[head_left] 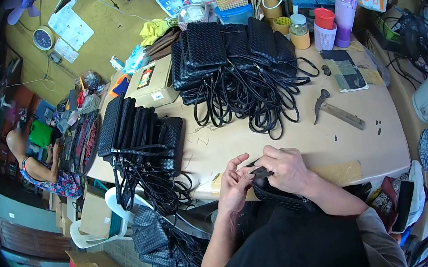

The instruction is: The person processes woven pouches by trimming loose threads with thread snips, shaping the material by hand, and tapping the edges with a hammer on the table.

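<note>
My left hand (234,187) and my right hand (286,169) meet at the table's front edge. Between them is a small dark piece (260,171), too small to name, pinched by my right fingers. My left thumb and fingertips touch its left side, with the index finger raised. A black woven pouch (280,196) hangs below my hands, over my lap. On the table (227,150), a hammer (340,111) lies to the right. Black woven pouches with straps are piled at the back (206,46) and at the left (124,124).
Bottles (345,16), a red cup (324,17) and a notebook (344,69) stand or lie at the back right. A cardboard box (151,82) is between the piles. Another person (42,170) sits far left. More pouches (154,237) lie below the table, left of me.
</note>
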`<state>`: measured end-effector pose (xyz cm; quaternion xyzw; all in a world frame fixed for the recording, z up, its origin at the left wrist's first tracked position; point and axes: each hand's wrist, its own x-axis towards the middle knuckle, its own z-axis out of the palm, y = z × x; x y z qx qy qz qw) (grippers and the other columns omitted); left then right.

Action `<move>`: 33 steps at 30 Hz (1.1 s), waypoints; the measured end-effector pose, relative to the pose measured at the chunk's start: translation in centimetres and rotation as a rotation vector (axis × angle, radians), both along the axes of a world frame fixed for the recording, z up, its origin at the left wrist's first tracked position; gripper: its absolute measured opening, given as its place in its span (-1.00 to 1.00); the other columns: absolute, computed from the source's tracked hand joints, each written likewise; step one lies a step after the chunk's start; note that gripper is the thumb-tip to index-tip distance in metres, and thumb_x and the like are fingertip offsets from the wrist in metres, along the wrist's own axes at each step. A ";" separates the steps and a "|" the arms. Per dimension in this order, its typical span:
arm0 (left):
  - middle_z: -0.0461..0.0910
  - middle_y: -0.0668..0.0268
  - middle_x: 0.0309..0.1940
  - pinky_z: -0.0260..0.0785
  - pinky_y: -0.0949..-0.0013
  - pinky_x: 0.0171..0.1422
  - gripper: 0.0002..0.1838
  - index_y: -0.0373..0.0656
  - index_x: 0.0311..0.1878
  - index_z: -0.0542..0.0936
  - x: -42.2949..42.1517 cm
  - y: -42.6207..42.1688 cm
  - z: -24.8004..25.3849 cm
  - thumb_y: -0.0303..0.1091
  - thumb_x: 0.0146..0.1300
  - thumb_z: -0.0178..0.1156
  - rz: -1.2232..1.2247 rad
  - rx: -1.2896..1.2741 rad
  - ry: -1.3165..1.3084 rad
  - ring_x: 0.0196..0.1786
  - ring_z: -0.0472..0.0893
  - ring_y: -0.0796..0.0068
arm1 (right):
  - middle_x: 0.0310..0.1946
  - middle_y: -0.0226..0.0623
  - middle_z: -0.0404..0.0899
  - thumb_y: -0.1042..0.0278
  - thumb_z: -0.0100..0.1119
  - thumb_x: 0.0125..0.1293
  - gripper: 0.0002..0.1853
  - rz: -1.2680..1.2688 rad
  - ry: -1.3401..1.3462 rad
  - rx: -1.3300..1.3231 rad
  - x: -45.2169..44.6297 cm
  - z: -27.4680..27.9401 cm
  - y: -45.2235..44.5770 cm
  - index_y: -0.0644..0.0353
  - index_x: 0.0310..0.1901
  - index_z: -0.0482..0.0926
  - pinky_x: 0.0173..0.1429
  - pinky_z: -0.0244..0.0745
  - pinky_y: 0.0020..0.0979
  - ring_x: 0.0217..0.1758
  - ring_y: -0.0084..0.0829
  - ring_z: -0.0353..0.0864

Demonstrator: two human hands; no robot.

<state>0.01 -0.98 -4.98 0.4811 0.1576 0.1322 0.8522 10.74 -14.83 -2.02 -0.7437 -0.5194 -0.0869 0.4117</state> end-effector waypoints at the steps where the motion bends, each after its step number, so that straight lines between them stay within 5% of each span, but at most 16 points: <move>1: 0.65 0.30 -0.27 0.35 0.63 -0.23 -0.47 -0.28 0.25 0.30 0.0 0.0 -0.1 -0.48 0.26 0.27 -0.018 -0.007 0.006 -0.36 0.54 0.67 | -0.49 -0.29 0.45 0.59 0.32 -0.11 -0.80 0.002 0.000 0.000 0.2 -0.1 0.2 0.21 -0.36 0.62 -0.40 0.42 -0.34 -0.46 -0.27 0.54; 3: 0.65 0.30 -0.27 0.32 0.63 -0.28 -0.48 -0.26 0.24 0.32 -0.1 0.1 -0.3 -0.47 0.26 0.28 -0.039 -0.017 0.016 -0.38 0.52 0.70 | -0.49 -0.28 0.45 0.57 0.30 0.03 -0.90 -0.010 0.327 0.066 0.6 -0.3 0.7 0.24 -0.39 0.58 -0.34 0.41 -0.38 -0.42 -0.35 0.54; 8: 0.63 0.37 -0.32 0.25 0.65 -0.31 -0.55 -0.20 0.17 0.37 -0.2 0.3 -1.3 -0.46 0.26 0.29 -0.033 0.007 0.053 -0.41 0.47 0.73 | -0.49 -0.43 0.47 0.46 0.25 0.25 -0.85 -0.027 0.618 0.181 2.9 -2.0 1.4 0.32 -0.41 0.52 -0.32 0.35 -0.41 -0.40 -0.58 0.44; 10: 0.61 0.38 -0.32 0.25 0.65 -0.31 -0.54 -0.21 0.18 0.37 -0.3 0.3 -1.2 -0.46 0.26 0.29 -0.024 -0.014 0.039 -0.40 0.46 0.73 | -0.51 -0.44 0.46 0.45 0.27 0.25 -0.83 0.020 1.313 0.349 3.1 -0.1 1.0 0.33 -0.43 0.51 -0.29 0.33 -0.48 -0.39 -0.60 0.42; 11: 0.60 0.39 -0.32 0.25 0.65 -0.31 -0.54 -0.21 0.18 0.36 -0.4 0.2 -1.2 -0.47 0.26 0.28 -0.013 -0.036 0.023 -0.39 0.46 0.73 | -0.50 -0.46 0.45 0.45 0.31 0.21 -0.85 0.096 1.339 0.331 3.8 -1.1 0.5 0.33 -0.40 0.54 -0.32 0.31 -0.51 -0.43 -0.63 0.39; 12: 0.60 0.39 -0.32 0.25 0.65 -0.31 -0.54 -0.21 0.18 0.36 -0.4 0.2 -1.4 -0.47 0.26 0.28 -0.012 -0.037 0.024 -0.39 0.46 0.73 | -0.50 -0.46 0.45 0.45 0.31 0.21 -0.85 0.097 1.341 0.330 3.5 -0.8 0.5 0.33 -0.40 0.54 -0.32 0.31 -0.51 -0.43 -0.63 0.39; 14: 0.58 0.39 -0.29 0.26 0.66 -0.31 -0.53 -0.22 0.19 0.35 -0.3 0.2 -1.7 -0.49 0.25 0.27 0.042 -0.063 0.005 -0.38 0.45 0.72 | -0.48 -0.47 0.46 0.44 0.35 0.16 -0.87 0.050 0.543 0.152 2.4 0.3 0.0 0.30 -0.38 0.60 -0.39 0.32 -0.48 -0.48 -0.60 0.41; 19: 0.59 0.35 -0.21 0.32 0.64 -0.26 -0.51 -0.23 0.20 0.34 -0.2 -0.1 -1.3 -0.51 0.23 0.28 0.035 -0.096 -0.006 -0.32 0.49 0.69 | -0.43 -0.29 0.51 0.52 0.35 -0.05 -0.85 -0.018 0.163 -0.054 -0.5 0.7 -0.5 0.21 -0.36 0.63 -0.32 0.50 -0.26 -0.46 -0.22 0.56; 33: 0.58 0.35 -0.14 0.36 0.67 -0.17 -0.62 -0.26 0.10 0.44 -0.1 -0.4 -0.9 -0.59 0.21 0.21 0.022 0.012 -0.038 -0.29 0.52 0.75 | -0.32 -0.06 0.60 0.29 0.27 0.20 -0.76 0.080 0.676 -0.296 2.8 1.5 1.3 0.33 -0.27 0.58 -0.10 0.43 -0.19 -0.20 -0.09 0.60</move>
